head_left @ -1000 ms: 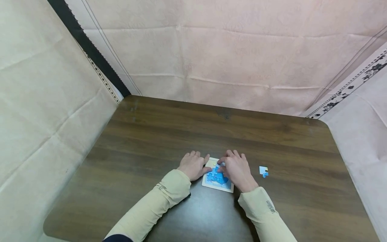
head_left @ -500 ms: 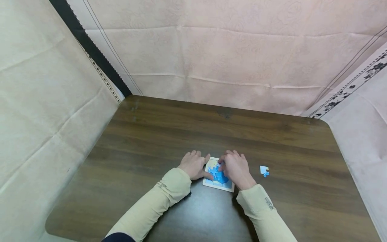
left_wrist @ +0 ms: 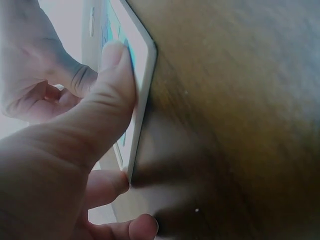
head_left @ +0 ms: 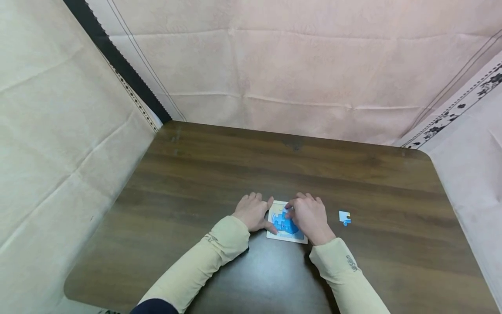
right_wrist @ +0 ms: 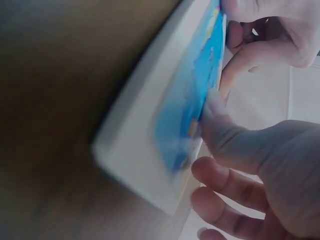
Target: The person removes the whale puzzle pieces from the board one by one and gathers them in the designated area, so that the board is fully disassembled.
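Nearest, pale sleeves [head_left: 196, 267] come in on either side of the board [right_wrist: 132, 135], which lies flat on the worktop [head_left: 243, 152]. At the board's left side, the left hand [head_left: 252, 213] has its fingers extended, not clenched: the thumb rests on its face, a fingertip touches its edge. Over the board's right part, the right hand [head_left: 310, 216] bends thumb and forefinger down to the blue picture [head_left: 283, 222]; whether they pinch anything, I cannot tell. A loose piece [head_left: 344, 216] lies right of the board, apart from it. Well beyond the board hangs pale cloth [head_left: 282, 69].
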Demonstrator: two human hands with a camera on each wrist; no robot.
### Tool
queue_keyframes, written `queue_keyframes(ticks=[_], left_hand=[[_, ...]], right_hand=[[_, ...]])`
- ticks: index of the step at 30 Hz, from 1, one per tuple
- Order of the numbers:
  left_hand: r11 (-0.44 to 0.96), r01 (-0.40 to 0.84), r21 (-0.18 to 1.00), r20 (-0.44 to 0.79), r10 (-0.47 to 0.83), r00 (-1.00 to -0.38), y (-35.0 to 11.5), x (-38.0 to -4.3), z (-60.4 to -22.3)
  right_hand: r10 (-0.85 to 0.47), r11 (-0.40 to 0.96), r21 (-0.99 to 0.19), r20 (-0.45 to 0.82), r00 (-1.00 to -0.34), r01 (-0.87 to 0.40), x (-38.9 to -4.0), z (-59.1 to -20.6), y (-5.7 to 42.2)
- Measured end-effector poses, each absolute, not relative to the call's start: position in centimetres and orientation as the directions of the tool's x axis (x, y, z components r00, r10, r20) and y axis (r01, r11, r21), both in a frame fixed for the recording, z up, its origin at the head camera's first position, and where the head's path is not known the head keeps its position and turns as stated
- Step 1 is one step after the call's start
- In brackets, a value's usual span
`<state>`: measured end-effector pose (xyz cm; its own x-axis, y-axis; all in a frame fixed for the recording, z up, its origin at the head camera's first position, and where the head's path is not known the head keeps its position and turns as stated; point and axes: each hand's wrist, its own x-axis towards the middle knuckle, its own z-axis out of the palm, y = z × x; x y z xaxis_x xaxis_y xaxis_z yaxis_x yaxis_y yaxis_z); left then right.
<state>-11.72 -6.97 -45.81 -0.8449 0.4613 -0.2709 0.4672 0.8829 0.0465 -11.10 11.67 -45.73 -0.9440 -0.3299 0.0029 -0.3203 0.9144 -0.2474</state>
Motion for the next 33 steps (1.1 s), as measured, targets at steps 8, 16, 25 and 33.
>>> queue_keyframes(ticks=[8,16,25,33], left_hand=[[0.891,0.452,0.043,-0.297,0.443,-0.846,-6.9,-12.0,-45.8],[0.887,0.458,0.054,-0.297,0.452,-0.841,-6.9,-12.1,-45.9],[0.881,0.469,0.056,-0.292,0.464,-0.836,-6.9,-12.3,-45.8],[0.880,0.469,0.079,-0.297,0.469,-0.832,-6.9,-12.4,-46.0]], right_hand=[[-0.316,0.920,-0.234,0.030,-0.948,-0.314,-10.9,-46.0,12.0],[-0.317,0.918,-0.250,0.009,-0.948,-0.309,-10.9,-46.0,12.0],[-0.302,0.884,-0.388,-0.047,-0.952,-0.261,-11.2,-46.0,12.9],[-0.282,0.872,-0.446,-0.121,-0.952,-0.202,-11.7,-46.0,13.3]])
